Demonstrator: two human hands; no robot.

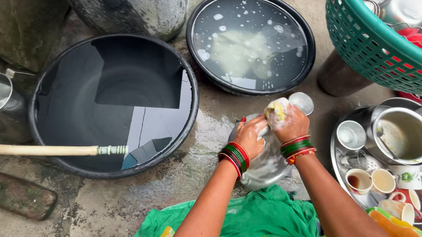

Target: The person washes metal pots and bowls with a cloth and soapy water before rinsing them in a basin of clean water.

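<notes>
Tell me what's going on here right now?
A person is scrubbing a steel vessel over the wet ground. The left hand steadies it, and the right hand presses a soapy yellow sponge against it. A soapy-water basin sits ahead, and unwashed cups wait on a tray at right.

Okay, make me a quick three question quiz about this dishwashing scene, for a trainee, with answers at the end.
1. True or false: the hose ends in the large black tub of clear water.
2. Which hand presses the soapy yellow sponge? A) left hand B) right hand C) neither
3. Fill in: the washed steel items sit in a ____ plastic basket.

Key:
1. True; its tip lies over the tub's rim.
2. B; the right hand grips the sponge while the left hand steadies the steel vessel.
3. Green.
</notes>
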